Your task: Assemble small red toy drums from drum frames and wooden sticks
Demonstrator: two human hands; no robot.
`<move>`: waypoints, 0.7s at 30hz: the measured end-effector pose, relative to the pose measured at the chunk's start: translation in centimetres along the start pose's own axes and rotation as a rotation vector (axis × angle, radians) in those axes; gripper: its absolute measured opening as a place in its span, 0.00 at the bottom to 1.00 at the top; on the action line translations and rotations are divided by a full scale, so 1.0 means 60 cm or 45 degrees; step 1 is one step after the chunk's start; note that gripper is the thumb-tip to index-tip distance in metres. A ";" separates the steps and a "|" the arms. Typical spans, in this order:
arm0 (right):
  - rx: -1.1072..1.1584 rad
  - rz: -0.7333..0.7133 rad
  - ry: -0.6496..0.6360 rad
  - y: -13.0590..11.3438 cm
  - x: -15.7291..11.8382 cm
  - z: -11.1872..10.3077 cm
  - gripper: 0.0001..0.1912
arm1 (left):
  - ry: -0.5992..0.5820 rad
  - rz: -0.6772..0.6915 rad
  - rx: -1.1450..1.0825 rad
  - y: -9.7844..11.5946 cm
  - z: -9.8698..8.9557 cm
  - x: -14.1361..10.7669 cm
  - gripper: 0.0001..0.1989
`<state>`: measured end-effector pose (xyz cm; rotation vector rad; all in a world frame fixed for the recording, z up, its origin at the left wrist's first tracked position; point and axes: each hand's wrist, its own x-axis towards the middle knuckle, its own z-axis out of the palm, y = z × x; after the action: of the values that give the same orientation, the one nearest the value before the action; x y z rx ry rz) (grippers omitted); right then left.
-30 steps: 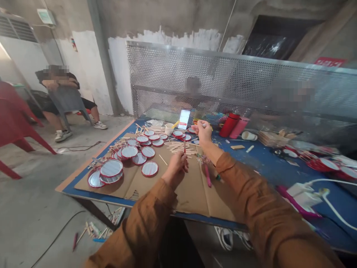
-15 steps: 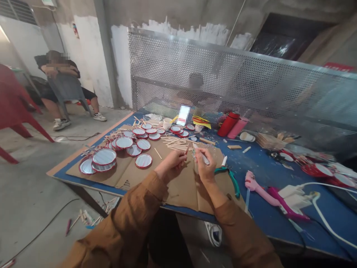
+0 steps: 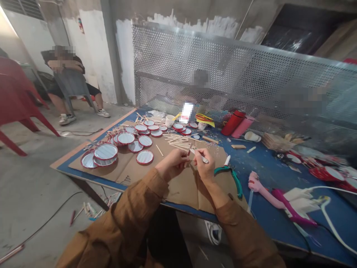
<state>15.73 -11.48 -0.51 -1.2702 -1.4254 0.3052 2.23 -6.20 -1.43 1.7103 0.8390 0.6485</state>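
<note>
left hand [image 3: 173, 165] is pinching thin wooden stick [image 3: 187, 160] | right hand [image 3: 205, 165] is gripping white-tipped tool [image 3: 201, 157] just beside it | both are working above cardboard sheet [image 3: 184, 191] | green-handled pliers [image 3: 231, 176] are lying just right | red-rimmed discs [image 3: 125, 138] are crowding left on blue bench [image 3: 262, 219]

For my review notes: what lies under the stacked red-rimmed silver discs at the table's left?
A flat brown cardboard sheet on a blue tabletop. The top disc hides most of the lower one; the cardboard directly beneath stays covered.
</note>
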 end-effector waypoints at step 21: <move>-0.151 -0.037 -0.006 0.007 0.000 -0.007 0.09 | 0.027 0.003 -0.041 -0.002 0.003 0.000 0.08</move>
<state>16.32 -11.50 -0.68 -1.3439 -1.4823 0.2065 2.34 -6.27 -1.57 1.6780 0.8373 0.6797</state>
